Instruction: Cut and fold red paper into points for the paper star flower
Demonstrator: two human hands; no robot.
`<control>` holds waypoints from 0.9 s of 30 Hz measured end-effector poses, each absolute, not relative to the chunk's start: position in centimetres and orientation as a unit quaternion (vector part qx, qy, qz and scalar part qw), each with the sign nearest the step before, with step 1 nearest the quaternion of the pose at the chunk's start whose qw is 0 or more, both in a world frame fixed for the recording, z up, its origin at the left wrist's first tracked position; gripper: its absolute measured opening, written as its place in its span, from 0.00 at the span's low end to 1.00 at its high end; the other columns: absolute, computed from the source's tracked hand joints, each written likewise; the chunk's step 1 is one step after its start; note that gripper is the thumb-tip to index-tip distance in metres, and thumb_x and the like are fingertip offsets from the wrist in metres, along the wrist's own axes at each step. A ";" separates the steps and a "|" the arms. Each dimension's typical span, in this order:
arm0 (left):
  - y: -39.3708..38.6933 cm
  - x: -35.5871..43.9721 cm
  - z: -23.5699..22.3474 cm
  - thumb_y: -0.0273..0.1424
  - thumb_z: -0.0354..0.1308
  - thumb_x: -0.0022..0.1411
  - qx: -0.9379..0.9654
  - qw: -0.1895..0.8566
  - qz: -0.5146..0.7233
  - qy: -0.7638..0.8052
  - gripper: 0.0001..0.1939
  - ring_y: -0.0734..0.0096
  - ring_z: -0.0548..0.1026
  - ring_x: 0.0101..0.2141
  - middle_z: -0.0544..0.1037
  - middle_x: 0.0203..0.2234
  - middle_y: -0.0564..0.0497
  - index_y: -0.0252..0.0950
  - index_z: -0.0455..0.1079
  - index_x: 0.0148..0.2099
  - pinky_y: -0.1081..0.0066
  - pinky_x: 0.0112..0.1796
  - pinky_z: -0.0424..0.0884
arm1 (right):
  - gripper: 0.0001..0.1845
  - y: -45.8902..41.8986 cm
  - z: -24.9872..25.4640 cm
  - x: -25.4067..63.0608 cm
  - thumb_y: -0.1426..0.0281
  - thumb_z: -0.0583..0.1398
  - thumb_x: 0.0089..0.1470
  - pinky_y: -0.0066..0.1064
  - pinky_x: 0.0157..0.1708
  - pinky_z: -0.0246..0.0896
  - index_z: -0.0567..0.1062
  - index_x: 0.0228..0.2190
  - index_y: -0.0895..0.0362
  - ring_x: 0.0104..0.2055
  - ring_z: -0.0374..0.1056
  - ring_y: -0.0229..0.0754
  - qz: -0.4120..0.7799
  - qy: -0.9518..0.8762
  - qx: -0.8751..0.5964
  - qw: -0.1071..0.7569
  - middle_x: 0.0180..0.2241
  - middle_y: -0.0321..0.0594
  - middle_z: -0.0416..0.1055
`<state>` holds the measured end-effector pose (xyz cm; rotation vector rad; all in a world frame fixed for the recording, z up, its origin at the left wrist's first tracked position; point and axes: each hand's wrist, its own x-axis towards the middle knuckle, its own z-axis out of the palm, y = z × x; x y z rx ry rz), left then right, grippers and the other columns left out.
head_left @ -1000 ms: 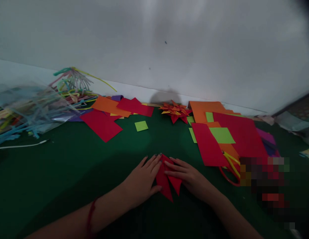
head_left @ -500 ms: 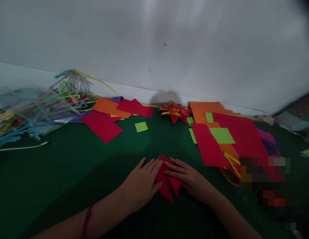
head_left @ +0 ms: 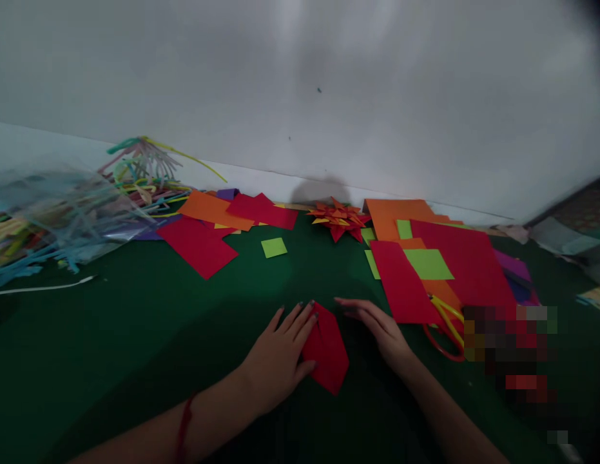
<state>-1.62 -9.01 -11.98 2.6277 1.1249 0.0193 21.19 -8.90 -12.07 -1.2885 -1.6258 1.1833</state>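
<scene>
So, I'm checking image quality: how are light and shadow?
Head view: dim overall, pale streaks on the grey-white wall; head view again: broad shadow around the left hand on the green tabletop, a rounded one behind the orange-red folded-paper star.

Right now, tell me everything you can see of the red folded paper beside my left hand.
The red folded paper is plain red, many-sided, with straight edges. One corner points away from you, another back toward you. A short dark line near the far corner may be a crease or gap. It lies on the green surface. Your left hand rests over its left side, hiding that edge; your right hand appears apart from it.
</scene>
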 end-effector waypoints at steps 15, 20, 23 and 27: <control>-8.9 -2.2 -11.6 0.35 0.39 0.64 0.846 0.274 0.175 0.423 0.23 0.68 0.51 0.57 0.54 0.59 0.49 0.39 0.49 0.60 0.62 0.55 0.49 | 0.17 -6.5 -13.2 16.7 0.56 0.57 0.46 0.25 0.20 0.51 0.69 0.27 0.58 0.23 0.61 0.35 0.492 -0.576 -0.569 0.320 0.22 0.35 0.67; -7.2 -1.3 -11.0 0.41 0.42 0.61 0.691 0.420 0.301 0.505 0.20 0.66 0.71 0.39 0.74 0.40 0.46 0.35 0.64 0.49 0.70 0.37 0.65 | 0.18 -7.7 -12.4 16.1 0.55 0.59 0.44 0.25 0.21 0.52 0.67 0.29 0.58 0.22 0.61 0.33 0.546 -0.511 -0.529 0.401 0.22 0.32 0.65; -6.4 -0.6 -11.0 0.41 0.43 0.60 0.679 0.428 0.297 0.518 0.20 0.66 0.71 0.30 0.74 0.27 0.48 0.33 0.71 0.34 0.71 0.29 0.63 | 0.18 -8.2 -11.9 15.6 0.55 0.59 0.44 0.25 0.22 0.54 0.67 0.30 0.57 0.23 0.62 0.34 0.536 -0.515 -0.516 0.425 0.22 0.31 0.66; -6.4 -0.4 -11.3 0.41 0.43 0.60 0.671 0.454 0.299 0.504 0.20 0.71 0.69 0.26 0.73 0.25 0.50 0.32 0.69 0.33 0.75 0.25 0.60 | 0.19 -8.8 -11.6 15.7 0.54 0.58 0.45 0.26 0.25 0.56 0.68 0.30 0.57 0.26 0.63 0.35 0.528 -0.521 -0.513 0.433 0.24 0.33 0.67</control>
